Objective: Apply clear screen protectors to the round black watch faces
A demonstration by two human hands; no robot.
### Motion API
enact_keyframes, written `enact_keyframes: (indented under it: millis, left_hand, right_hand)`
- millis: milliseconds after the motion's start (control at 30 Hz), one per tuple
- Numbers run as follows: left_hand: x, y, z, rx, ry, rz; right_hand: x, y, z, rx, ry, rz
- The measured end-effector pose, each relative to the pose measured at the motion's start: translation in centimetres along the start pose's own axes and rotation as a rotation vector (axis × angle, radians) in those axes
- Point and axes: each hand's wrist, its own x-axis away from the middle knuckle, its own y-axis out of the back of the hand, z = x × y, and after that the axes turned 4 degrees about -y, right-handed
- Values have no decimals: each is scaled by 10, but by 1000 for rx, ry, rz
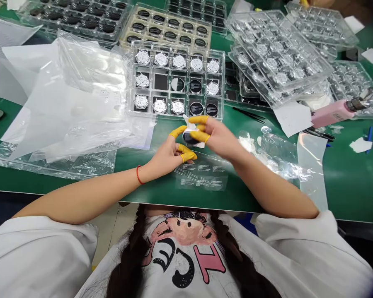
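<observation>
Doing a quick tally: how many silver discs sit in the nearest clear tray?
10 silver discs: all five in the top row, both ends of the middle row, and the three leftmost in the bottom row. A middle-row disc that looks half silver is not counted.

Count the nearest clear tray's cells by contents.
Clear plastic tray, cells by contents:
Silver discs: 10
Black discs: 3
Half-silver, half-black disc: 1
Dark cell with no disc: 1
Total: 15
</observation>
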Motion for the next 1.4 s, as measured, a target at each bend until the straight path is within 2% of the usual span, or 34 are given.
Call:
enact_keyframes:
  millis: [100,167,267,333,400,467,533,633,767,833,900,967,1033,1133,1200,1300,1400]
  left_hand:
    - [-2,2,-1,64,53,-39]
    - [-3,3,-1,66,82,-6]
    - [-3,4,0,31,100,59]
    - [-3,4,0,16,95,80]
    - [-4,4,1,10,92,91]
    - [-5,4,2,8,98,93]
    - [-7,3,4,17,103,101]
    - [-8,4,7,63,95,112]
    - [-7,5,9,104,84,125]
    - [-7,5,8,105,91,122]
    - [-6,6,5,112,98,100]
    - [-4,7,2,158,74,75]
    - [-2,8,-1,250,15,75]
    - [-1,8,-3,346,-78,137]
    - [-1,6,-2,310,-88,161]
    - [-1,1,3,150,-82,153]
    - [-1,-1,7,20,-128,143]
  right_hand:
    - [-62,10,24,183,116,-209]
    - [-110,7,36,304,162,-337]
    - [-169,-9,42,484,164,-365]
    - [-193,-15,42,609,179,-372]
    - [-208,-16,43,689,265,-408]
    - [-218,-13,47,725,391,-365]
    - [-230,-15,50,769,449,-189]
    - [-255,-32,45,894,479,39]
    - [-278,-56,46,1042,572,49]
    - [-267,-53,60,1096,567,43]
    - [-234,-37,79,1102,550,20]
    - [-182,-14,95,984,540,-31]
    - [-120,9,97,773,448,-3]
    - [-38,30,72,498,345,170]
    - [-2,32,46,405,296,196]
    - [23,24,16,172,109,131]
    - [29,15,4,-59,-33,77]
